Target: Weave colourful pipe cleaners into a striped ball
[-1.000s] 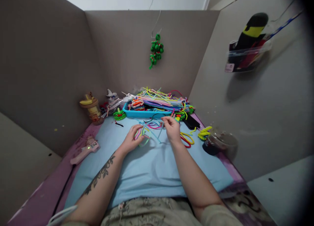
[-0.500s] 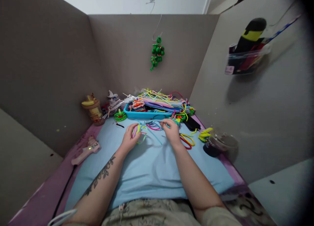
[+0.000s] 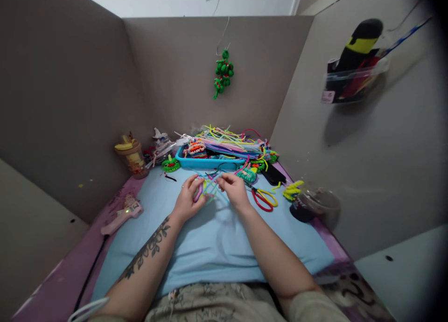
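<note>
My left hand (image 3: 188, 198) is curled round a small bundle of coloured pipe cleaners (image 3: 205, 189) over the light blue cloth (image 3: 210, 238). My right hand (image 3: 233, 190) sits close beside it, fingers pinched on the free end of one of those pipe cleaners. Both hands nearly touch just in front of the blue tray (image 3: 206, 162), which is heaped with long pipe cleaners. Red and yellow scissors (image 3: 264, 198) lie just right of my right hand.
A pink glue gun (image 3: 121, 214) lies at the left edge. A yellow-lidded jar (image 3: 131, 156) stands at the back left. A clear bowl (image 3: 317, 201) and yellow pipe cleaners (image 3: 292, 189) sit at the right. A green figure (image 3: 223, 73) hangs on the back wall.
My right hand has moved left and towards my left hand, drawing the pipe cleaner in. The loops that spread out between the hands are now gathered tight.
</note>
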Demonstrator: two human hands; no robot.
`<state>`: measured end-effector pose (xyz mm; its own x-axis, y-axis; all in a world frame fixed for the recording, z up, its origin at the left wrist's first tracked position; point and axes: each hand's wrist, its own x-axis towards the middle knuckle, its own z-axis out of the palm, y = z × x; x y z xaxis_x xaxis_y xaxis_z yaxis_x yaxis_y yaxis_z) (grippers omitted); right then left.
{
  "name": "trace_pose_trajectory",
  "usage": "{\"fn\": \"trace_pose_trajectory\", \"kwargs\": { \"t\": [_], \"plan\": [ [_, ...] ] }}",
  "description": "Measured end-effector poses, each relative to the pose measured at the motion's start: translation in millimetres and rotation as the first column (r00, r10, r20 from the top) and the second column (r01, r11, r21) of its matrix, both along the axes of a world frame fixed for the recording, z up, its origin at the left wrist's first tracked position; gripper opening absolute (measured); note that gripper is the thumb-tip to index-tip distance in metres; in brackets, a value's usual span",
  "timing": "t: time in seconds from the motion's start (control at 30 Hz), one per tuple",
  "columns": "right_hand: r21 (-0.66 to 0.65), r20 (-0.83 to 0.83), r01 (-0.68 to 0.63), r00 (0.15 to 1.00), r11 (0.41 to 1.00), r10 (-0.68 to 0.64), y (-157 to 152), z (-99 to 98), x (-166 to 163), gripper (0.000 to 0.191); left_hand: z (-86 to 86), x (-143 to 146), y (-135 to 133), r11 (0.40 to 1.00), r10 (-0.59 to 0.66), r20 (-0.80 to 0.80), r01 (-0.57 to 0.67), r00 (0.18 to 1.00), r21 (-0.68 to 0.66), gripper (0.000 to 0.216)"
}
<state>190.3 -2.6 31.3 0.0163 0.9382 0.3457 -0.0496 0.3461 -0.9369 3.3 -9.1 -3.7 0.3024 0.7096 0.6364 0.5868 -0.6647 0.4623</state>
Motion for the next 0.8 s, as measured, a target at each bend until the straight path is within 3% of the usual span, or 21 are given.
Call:
{"fn": "trace_pose_trajectory", "kwargs": {
  "t": [0.17,0.37,0.57,0.7,0.8],
  "plan": [
    [-0.163,0.127,-0.158,0.976,0.974,0.179,0.0,-4.8,-5.2,0.020,1.6,-0.4,-1.8,0.999,-0.009,-0.034,0.010,0.999,0.034,0.054],
    [-0.033,0.255,-0.088,0.962,0.996,0.093,-8.2,-10.2,-17.0,0.047,0.4,0.0,0.1,0.999,0.004,-0.002,-0.004,1.000,0.044,0.053],
    [0.028,0.289,-0.122,0.951,0.992,0.109,-11.3,-14.3,-20.8,0.023,-5.4,-1.7,8.3,0.998,0.032,0.127,-0.037,0.991,0.041,0.048],
    [0.003,0.246,-0.157,0.957,0.988,0.151,-7.9,-17.3,-22.5,0.046,-7.2,-1.8,11.3,0.999,0.048,0.159,-0.050,0.986,0.009,0.046],
    [-0.010,0.306,-0.199,0.933,0.980,0.192,-8.5,-15.7,-21.0,0.061,-8.6,-0.8,11.9,0.999,0.041,0.159,-0.038,0.986,-0.022,0.047]
  ]
}}
